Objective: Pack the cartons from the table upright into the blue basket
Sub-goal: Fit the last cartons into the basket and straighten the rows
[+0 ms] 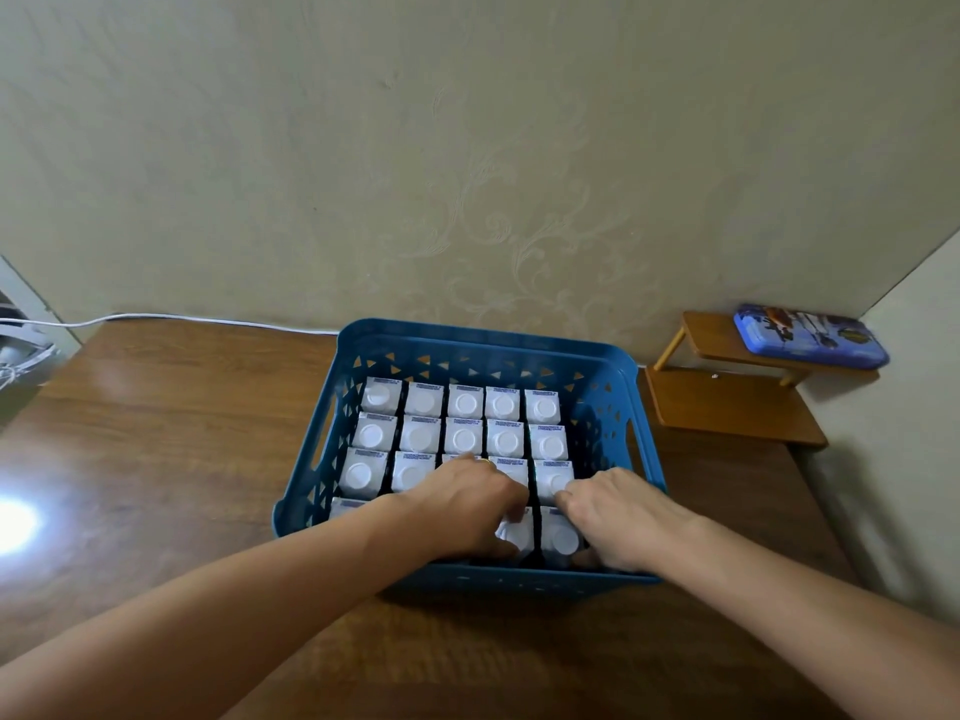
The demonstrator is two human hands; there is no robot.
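The blue basket (613, 366) stands on the wooden table against the wall. Several white cartons (464, 439) with round white caps stand upright in it, in tidy rows. Both my hands reach into the basket's near row. My left hand (462, 506) curls over the top of a carton (517, 532), thumb on its near side and fingers on its far side. Just to the right, my right hand (618, 517) curls its fingers round the neighbouring carton (563, 537) at the near right corner. The cartons under my left hand and forearm are hidden.
The wooden table (171, 449) stretches left of the basket, with a white cable (208, 318) along the wall. A small wooden shelf (727, 407) at the right carries a blue patterned case (810, 335). A grey object (21, 350) lies at the far left edge.
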